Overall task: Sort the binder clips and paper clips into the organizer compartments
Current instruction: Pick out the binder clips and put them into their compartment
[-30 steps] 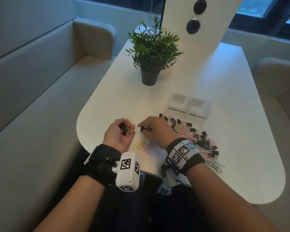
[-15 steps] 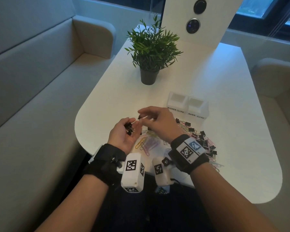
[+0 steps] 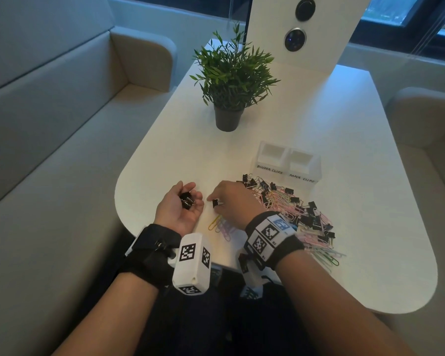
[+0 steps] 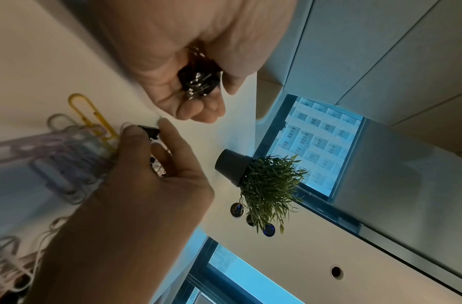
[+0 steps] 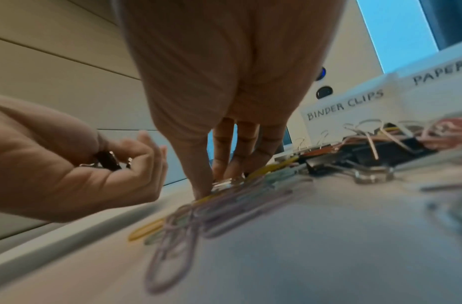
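Note:
My left hand (image 3: pixel 192 195) lies palm up near the table's front edge, fingers curled round several black binder clips (image 3: pixel 186 200) (image 4: pixel 198 80). Just to its right my right hand (image 3: pixel 211 199) is down on the table, thumb and forefinger pinching one black binder clip (image 3: pixel 215 203) (image 4: pixel 149 130). A few coloured paper clips (image 3: pixel 222 226) lie beside that hand. The mixed pile of binder clips and paper clips (image 3: pixel 293 209) spreads to the right. Behind it stands the white organizer (image 3: pixel 316 163), labelled BINDER CLIPS on the left compartment and PAPER CLIPS on the right.
A potted green plant (image 3: pixel 229 80) stands mid-table behind the hands. A white upright panel (image 3: pixel 301 32) rises at the far end. The white table (image 3: pixel 357 176) has a rounded front edge, with beige benches on both sides.
Half a second ago my right hand was raised over the left palm with a clip. It has come back down to the table and pinches another binder clip. The left hand stayed put.

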Demonstrator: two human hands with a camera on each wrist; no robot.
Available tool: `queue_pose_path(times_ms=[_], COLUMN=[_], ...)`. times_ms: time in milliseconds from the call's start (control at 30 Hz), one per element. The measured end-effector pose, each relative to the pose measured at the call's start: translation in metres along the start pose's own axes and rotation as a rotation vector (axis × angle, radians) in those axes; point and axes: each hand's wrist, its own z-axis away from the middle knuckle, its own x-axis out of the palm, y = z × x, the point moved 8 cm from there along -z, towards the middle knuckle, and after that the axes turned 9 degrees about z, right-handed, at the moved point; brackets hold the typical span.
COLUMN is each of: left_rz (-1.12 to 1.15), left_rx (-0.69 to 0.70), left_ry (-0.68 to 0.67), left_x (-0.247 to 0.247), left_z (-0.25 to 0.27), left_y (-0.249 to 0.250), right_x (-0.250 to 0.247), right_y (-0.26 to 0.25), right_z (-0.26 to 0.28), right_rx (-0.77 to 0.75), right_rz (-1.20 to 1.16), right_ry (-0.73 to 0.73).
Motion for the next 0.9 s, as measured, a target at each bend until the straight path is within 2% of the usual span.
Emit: queue_pose_path(times_ms=[167,400,567,667,733,833,900], left_rz=[0.054,0.160,0.142,0.168,0.142,0.094,0.073], left_rx=[-0.015,-0.054,-0.168,-0.202,-0.191,-0.191,-0.165], left_ry=[-0.003,-0.022,-0.124,-0.117,-0.075,-0.036,-0.029], left_x=[0.003,0.011,0.022,0.026,0.024,0.017,0.014], left_z=[0.004,0.010,0.007,0.008,0.007,0.003,-0.001], left_y=[-0.004,-0.012,-0.030,-0.036,-0.035,-0.030,-0.025], right_x=[-0.008,-0.048,-0.055,-0.062,-0.064,-0.048,-0.035], right_y=[0.002,0.022,0.001,0.012,0.028,0.039,0.036], right_z=[0.001,0.018,0.017,0.017,0.017,0.015,0.015], right_rx=[-0.001,0.101,0.014,0.058,0.122,0.154,0.144], right_rz=[-0.042,-0.373,-0.453,-0.453,-0.356,-0.127,-0.066], right_ry=[0.033,0.266,0.214,0.289,0.315,0.165,0.079])
